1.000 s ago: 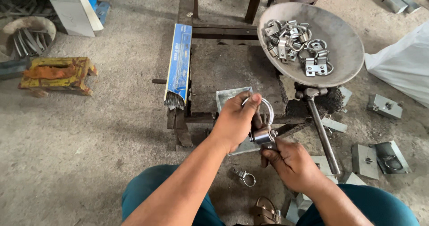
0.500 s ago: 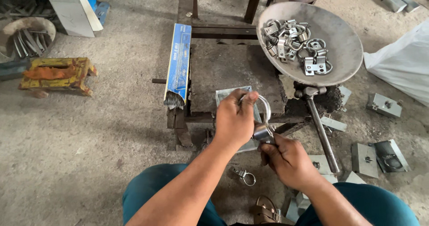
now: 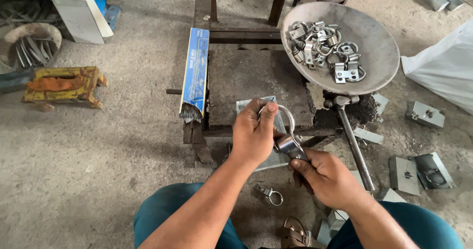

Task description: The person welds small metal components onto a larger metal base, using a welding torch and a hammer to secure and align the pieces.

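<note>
Left hand (image 3: 254,133) curling closed with thumb pointing up, right hand (image 3: 329,177) gripping just beside it, fingers pinching, both bare forearms reaching forward from the knees.

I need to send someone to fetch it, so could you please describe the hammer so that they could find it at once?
Start at the wide, shallow metal pan holding ring clamps at the upper right. Just below its near rim, a hammer rests with its head at the edge of the dark steel work block and its handle running down toward the floor. It is the only long, straight steel rod among flat plates and small rings.
</note>
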